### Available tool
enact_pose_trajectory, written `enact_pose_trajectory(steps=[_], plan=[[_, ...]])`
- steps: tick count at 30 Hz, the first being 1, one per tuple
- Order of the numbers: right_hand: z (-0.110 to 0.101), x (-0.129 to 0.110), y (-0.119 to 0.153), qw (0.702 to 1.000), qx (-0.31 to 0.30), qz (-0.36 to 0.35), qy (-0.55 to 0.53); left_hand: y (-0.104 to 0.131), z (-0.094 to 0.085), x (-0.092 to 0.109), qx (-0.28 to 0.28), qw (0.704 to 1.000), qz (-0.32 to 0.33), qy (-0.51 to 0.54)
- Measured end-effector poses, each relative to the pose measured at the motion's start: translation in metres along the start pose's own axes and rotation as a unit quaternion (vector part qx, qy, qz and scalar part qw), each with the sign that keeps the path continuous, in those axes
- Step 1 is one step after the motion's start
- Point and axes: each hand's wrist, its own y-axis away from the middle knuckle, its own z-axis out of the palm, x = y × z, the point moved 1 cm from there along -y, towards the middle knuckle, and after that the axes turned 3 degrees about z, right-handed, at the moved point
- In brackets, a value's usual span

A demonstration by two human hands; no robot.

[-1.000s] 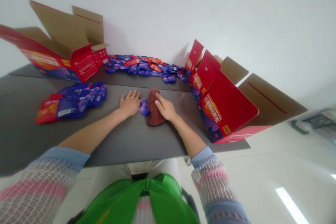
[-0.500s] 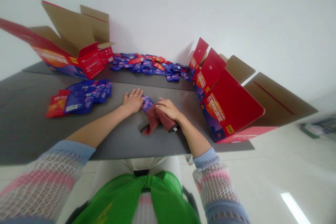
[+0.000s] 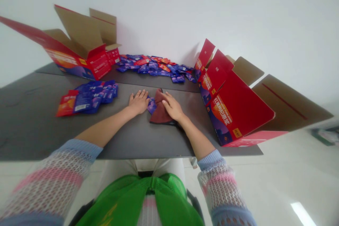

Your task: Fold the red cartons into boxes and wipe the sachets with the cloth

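Observation:
My left hand (image 3: 138, 102) lies flat on the dark grey table (image 3: 127, 137) with its fingers out, at the left edge of a blue-purple sachet (image 3: 152, 106). Whether its fingertips overlap the sachet, I cannot tell. My right hand (image 3: 172, 106) is closed on a reddish-brown cloth (image 3: 160, 113) with a dark edge. The cloth rests against the sachet and hides its right part. Left of my hands lies an overlapping group of flat sachets (image 3: 95, 95), mostly blue, with red-orange ones (image 3: 67, 104) at the left end.
Along the wall at the back spreads a long heap of blue and red sachets (image 3: 150, 65). An open red carton (image 3: 97, 65) stands at the back left. Open red cartons (image 3: 238, 107) line the right side, their flaps sticking up and outward.
My right hand has shifted the cloth, which was bunched with a fold hanging towards me and is now spread wider and raised at its far end. My left hand stays beside the sachet.

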Motion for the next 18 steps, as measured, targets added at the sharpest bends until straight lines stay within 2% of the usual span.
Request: enact_pose_trajectory(steps=[3, 5, 8, 12, 15, 18], plan=[[0.019, -0.004, 0.002, 0.984, -0.123, -0.035, 0.124, 0.000, 0.001, 0.000, -0.001, 1.000, 0.005, -0.003], [0.025, -0.009, 0.003, 0.973, -0.147, -0.072, 0.160, 0.000, 0.001, 0.000, 0.001, 1.000, 0.009, -0.006], [0.021, -0.017, 0.002, 0.969, -0.156, -0.104, 0.158, -0.001, -0.002, 0.001, -0.010, 1.000, 0.000, -0.001], [0.004, -0.022, 0.002, 0.975, -0.168, -0.131, 0.059, 0.000, -0.008, 0.003, -0.056, 0.998, -0.006, 0.000], [-0.003, -0.020, 0.001, 0.983, -0.122, -0.140, -0.013, 0.003, -0.011, 0.002, -0.062, 0.998, -0.001, -0.015], [0.003, -0.017, 0.001, 0.984, -0.108, -0.142, 0.021, 0.005, -0.012, 0.002, -0.053, 0.998, 0.007, -0.024]])
